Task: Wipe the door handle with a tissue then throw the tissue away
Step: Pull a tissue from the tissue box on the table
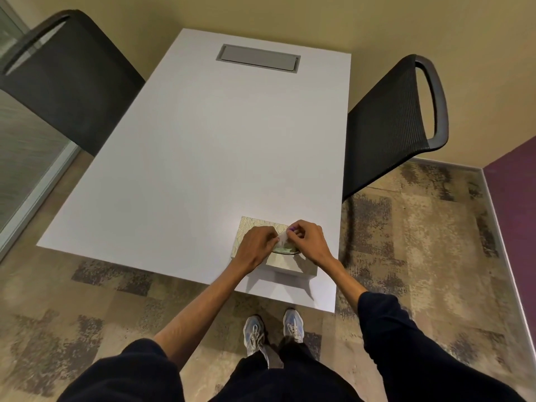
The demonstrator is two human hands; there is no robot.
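— Where's the tissue (282,237)?
— Just above the tissue box (255,224) opening, pinched between left hand (256,247) and right hand (307,239).
— And the box?
— On the white surface (203,158), near its front edge.

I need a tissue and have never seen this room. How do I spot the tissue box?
Find the white table between two black chairs. The tissue box sits at its near right corner, under both hands; it is the only loose item there, pale and leaf-patterned.

Both arms reach forward, sleeves pushed up. The left hand (256,245) and right hand (307,239) meet knuckles up, just beside each other, fingertips (293,231) curled inward and pinched together.
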